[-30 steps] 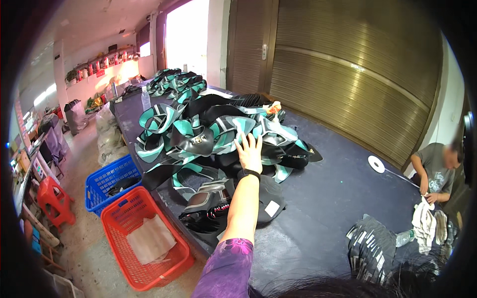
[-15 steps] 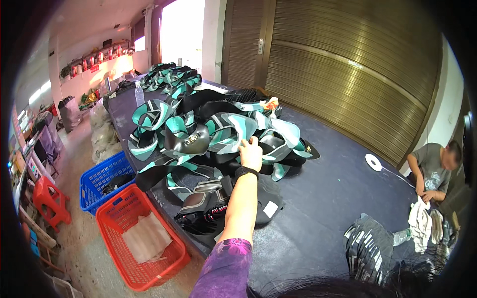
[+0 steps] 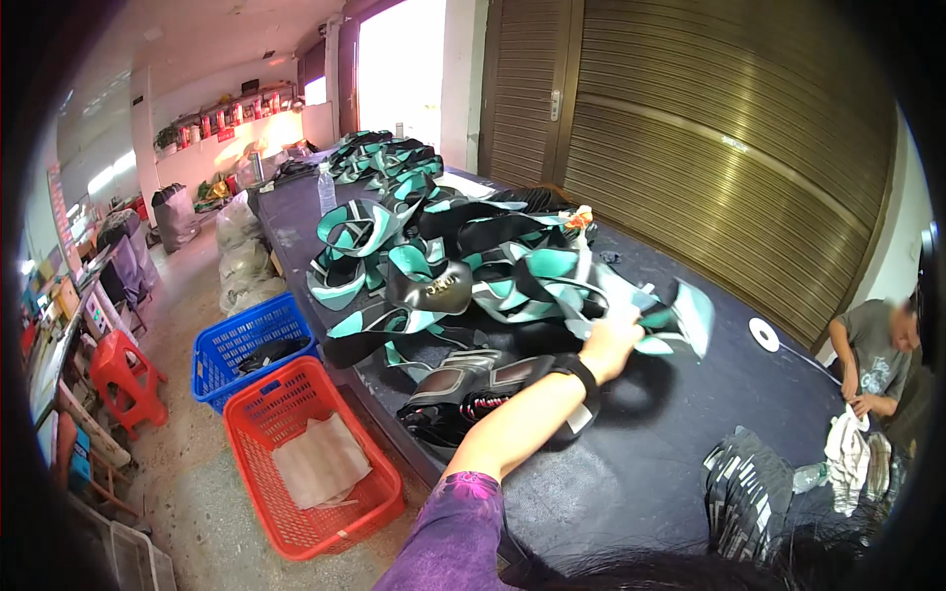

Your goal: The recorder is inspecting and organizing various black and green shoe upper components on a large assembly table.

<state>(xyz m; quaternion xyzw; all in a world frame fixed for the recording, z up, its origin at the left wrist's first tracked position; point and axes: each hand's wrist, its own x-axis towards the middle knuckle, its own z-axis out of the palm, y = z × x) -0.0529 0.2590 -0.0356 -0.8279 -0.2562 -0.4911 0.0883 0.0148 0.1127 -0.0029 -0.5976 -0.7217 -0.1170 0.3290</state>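
on the dark surface [image 3: 631, 463], one hand [image 3: 609, 345] is clenched on a teal-and-black garment [image 3: 650, 315] at the right edge of the garment pile [image 3: 443, 266]; which hand it is, cannot tell. red basket [image 3: 315, 463] and blue basket [image 3: 251, 345] stand on the floor beside the surface.

Teal-and-black garment pieces [image 3: 463, 261]: cloth, smooth, slight sheen. Black pieces [image 3: 473, 389] at near edge: glossier, satin-like. Table cover [image 3: 641, 463]: dark cloth, matt. Red basket [image 3: 296, 463] and blue basket [image 3: 246, 345]: plastic lattice, semi-gloss. Red stool [image 3: 123, 374]: plastic, smooth. Roller shutter [image 3: 729, 148]: ribbed metal, dull brown. Floor [image 3: 197, 492]: concrete, rough, speckled. Sleeve [image 3: 453, 537]: purple patterned cloth, matt.
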